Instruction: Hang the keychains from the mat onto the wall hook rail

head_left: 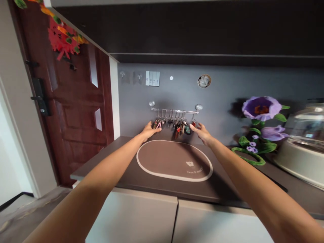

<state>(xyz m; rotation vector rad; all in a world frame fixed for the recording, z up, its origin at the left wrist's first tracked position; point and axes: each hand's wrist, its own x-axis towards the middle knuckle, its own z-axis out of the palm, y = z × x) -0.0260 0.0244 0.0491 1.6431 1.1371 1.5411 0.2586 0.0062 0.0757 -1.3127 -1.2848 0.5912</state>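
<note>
A metal hook rail [174, 111] on the grey wall carries several key rings with keys and tags. My left hand [150, 131] is at the left end of the row, fingers apart, its thumb pointing toward a pink key tag [159, 125]. At the right end my right hand [203, 132] is open too, with thumb and fingers apart. Its thumb is close to a red tag [194, 124] on the last hook; whether they touch I cannot tell. A dark green tag [187, 129] and a bunch of keys [179, 126] hang between the hands.
Below lies a brown oval mat [167, 158] with a pale border on the dark counter [157, 185]. Purple artificial flowers [262, 108] and a clear-domed appliance [307, 145] stand at right. A dark cabinet [187, 30] overhangs; a red-brown door [76, 114] is at left.
</note>
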